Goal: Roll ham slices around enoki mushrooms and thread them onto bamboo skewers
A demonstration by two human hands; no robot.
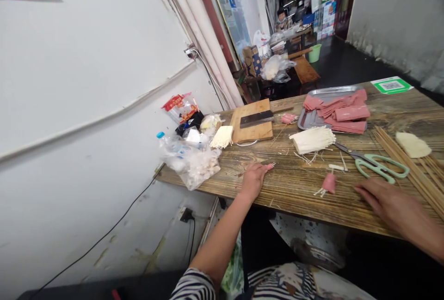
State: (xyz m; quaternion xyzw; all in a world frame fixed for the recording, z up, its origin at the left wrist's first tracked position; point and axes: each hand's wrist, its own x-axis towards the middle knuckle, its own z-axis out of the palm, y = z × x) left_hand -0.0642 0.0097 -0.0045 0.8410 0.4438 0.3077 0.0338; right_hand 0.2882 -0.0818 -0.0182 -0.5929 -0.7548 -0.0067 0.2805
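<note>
My left hand [254, 180] rests at the table's near side, its fingers closed on a small pink enoki roll [269, 167] with white mushroom tips poking out. My right hand [388, 200] is low over the near edge, thumb and fingers pressed together; whatever they may pinch is too small to make out. Between the hands lies another enoki roll [329, 183], wrapped in a pink slice. Green-handled scissors [371, 163] lie just beyond my right hand. Farther back are a bunch of enoki mushrooms [313, 140] and a metal tray [307, 119] of pink slices [350, 111].
A cutting board [252, 134] bears a cleaver [257, 119]; a third roll [288, 118] sits beside it. Plastic bags [189, 159] crowd the left end. Wooden skewers [409, 166] and a pale mushroom piece [413, 145] lie at right. A person [282, 21] sits far back.
</note>
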